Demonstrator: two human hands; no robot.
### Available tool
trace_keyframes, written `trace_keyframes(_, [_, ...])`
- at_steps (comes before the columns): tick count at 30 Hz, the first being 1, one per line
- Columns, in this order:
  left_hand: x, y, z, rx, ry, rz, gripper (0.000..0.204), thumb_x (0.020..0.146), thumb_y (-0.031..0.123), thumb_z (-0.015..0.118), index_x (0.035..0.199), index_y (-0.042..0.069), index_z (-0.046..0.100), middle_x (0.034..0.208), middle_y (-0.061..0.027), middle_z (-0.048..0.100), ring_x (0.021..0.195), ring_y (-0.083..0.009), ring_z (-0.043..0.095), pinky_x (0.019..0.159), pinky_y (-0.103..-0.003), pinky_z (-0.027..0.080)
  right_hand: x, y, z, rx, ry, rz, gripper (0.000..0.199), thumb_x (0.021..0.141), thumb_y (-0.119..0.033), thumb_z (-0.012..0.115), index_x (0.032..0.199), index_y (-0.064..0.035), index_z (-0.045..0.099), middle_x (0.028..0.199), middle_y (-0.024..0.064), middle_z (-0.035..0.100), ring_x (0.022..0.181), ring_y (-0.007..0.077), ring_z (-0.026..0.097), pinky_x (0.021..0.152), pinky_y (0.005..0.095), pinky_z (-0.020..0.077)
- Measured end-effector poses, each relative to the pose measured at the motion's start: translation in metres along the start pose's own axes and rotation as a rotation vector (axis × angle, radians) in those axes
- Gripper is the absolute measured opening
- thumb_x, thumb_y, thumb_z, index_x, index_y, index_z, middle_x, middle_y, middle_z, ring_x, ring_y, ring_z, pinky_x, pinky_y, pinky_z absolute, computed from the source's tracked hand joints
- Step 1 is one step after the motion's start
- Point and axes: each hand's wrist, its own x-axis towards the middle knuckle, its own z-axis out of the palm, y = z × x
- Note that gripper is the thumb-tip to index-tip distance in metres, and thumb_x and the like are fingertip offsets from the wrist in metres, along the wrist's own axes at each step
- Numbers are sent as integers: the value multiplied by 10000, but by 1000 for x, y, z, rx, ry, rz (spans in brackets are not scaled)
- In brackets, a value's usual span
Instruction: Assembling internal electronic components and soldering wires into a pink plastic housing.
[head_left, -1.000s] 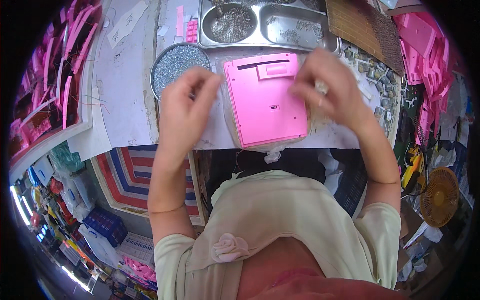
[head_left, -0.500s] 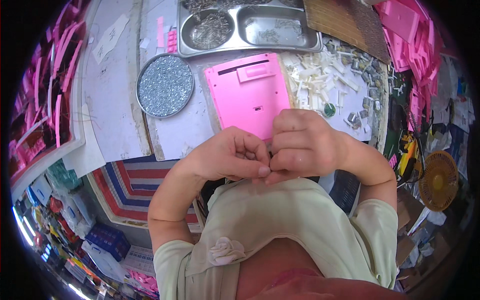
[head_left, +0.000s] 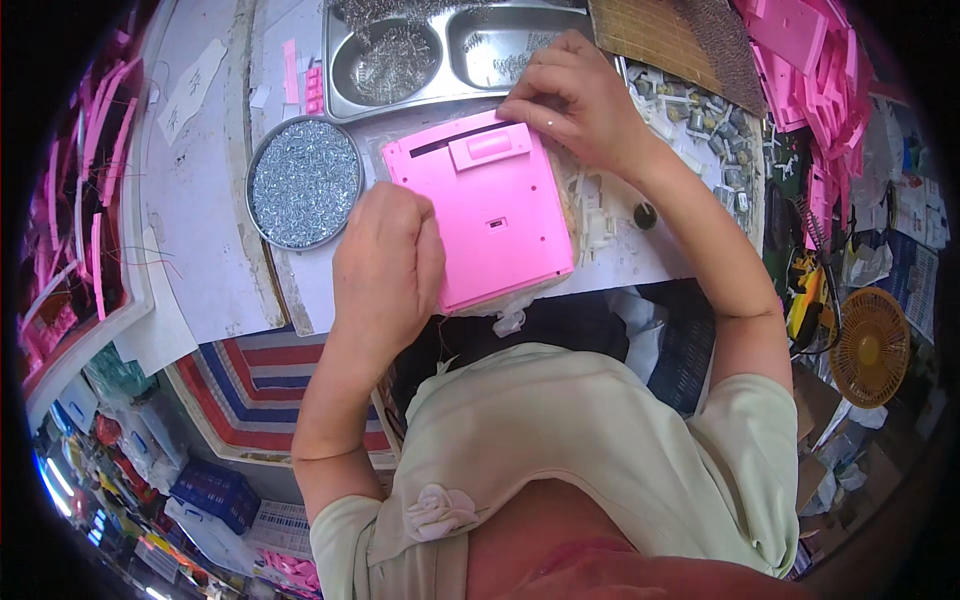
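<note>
Head view: the pink casing (head_left: 470, 205), taken as landmark, was laid flat on the surface (head_left: 215, 220), over clear plastic wrap (head_left: 510, 321).
Casing axis: the long axis was pointed away from the person, with the far end tipped slightly leftward; a dark slot (head_left: 435, 148) and a raised block (head_left: 488, 150) were shown at that end.
Right hand (head_left: 570, 105): it was held at the casing's far right corner, by the slot's right end, thumb and forefinger close together; whether the corner or something small was pinched could not be told.
Left hand (head_left: 390, 265): it was set at the casing's left edge, fingers clenched in a fist; whether anything was enclosed could not be told.
Reach: from the right fingers, the casing was spread toward the person and leftward; from the left fist, rightward and away. The far corner was neared by the right hand, the left edge by the left.
Round dish (head_left: 250, 200): it was placed left of the casing, filled with small silvery pieces (head_left: 305, 185).
Steel tray (head_left: 480, 45): it was set just beyond the casing's far edge.
White plastic pieces (head_left: 600, 222): they were scattered right of the casing, with grey metal parts (head_left: 735, 175) farther right.
In the way: part of the left edge was covered by the fist, and part of the tray was hidden by the right hand.
</note>
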Motion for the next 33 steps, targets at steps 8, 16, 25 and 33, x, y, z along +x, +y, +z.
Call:
trace_keyframes(8, [41,6,30,56,-50,255,143,788,85,770,921,81,719,908,-55,678,869,-267,619,793,-390,467,9,16,3,112,-53,-46,182,834,-235,799,838,-75,712,794,27,622,855,226,525,753,353,449])
trace_keyframes(16, [48,15,42,267,-93,318,159,761,100,771,915,116,735,894,-10,671,868,-215,610,796,-385,427,13,22,-1,291,-181,20,188,830,-227,802,840,-63,710,786,36,626,869,218,549,756,357,463])
trace_keyframes(25, [44,24,43,368,-126,285,198,743,84,752,937,128,743,901,9,663,876,-203,614,782,-371,430,23,24,-2,246,-240,48,220,780,-251,800,791,-38,746,757,129,710,787,297,680,764,426,522])
trace_keyframes(33, [41,30,40,341,-135,202,207,790,101,767,995,125,756,931,-10,670,890,-205,618,792,-373,435,30,10,-14,325,-362,383,216,770,-202,806,883,-20,780,813,154,748,746,247,714,717,364,553])
